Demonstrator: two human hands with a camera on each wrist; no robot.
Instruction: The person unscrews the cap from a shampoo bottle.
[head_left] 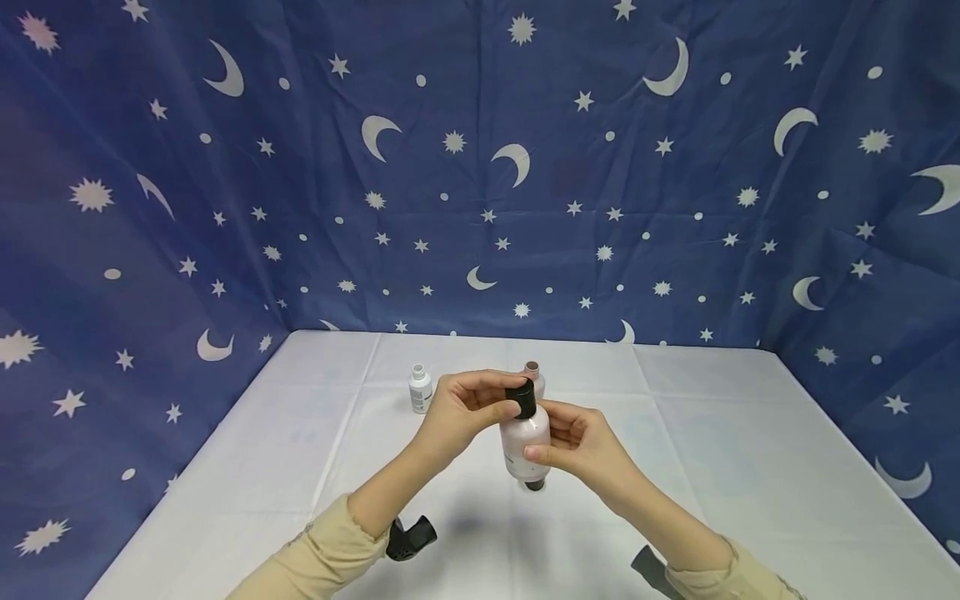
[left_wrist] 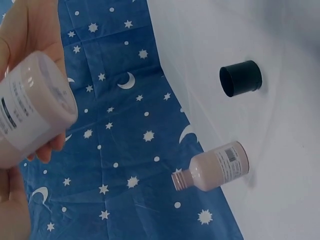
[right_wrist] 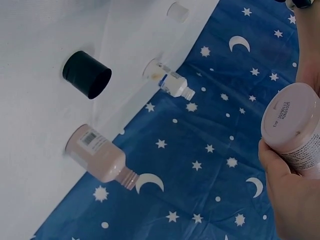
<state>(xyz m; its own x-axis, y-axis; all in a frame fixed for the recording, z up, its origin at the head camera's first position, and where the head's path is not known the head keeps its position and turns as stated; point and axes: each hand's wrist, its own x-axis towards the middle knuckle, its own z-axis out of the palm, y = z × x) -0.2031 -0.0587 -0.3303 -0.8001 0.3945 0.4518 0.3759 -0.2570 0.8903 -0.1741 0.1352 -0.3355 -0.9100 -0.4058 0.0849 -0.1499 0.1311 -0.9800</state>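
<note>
In the head view my left hand (head_left: 463, 410) pinches the black cap (head_left: 522, 400) on top of a pale pink bottle (head_left: 525, 446) between thumb and fingers. My right hand (head_left: 588, 446) grips that bottle's body from the right. The bottle is held above the table, slightly tilted, and its flat base with printed date shows in the right wrist view. Behind it an uncapped pink bottle (right_wrist: 97, 154) stands upright, its threaded neck bare. A loose black cap (right_wrist: 86, 74) rests on the table, partly hidden by the held bottle in the head view.
A smaller white uncapped bottle (head_left: 420, 390) stands at the back left of the white-covered table (head_left: 247, 467). Near it lies a small whitish cap (right_wrist: 177, 12). A blue curtain (head_left: 450, 208) with moons and stars surrounds the table. Black wrist gear (head_left: 411, 538) hangs under the left forearm.
</note>
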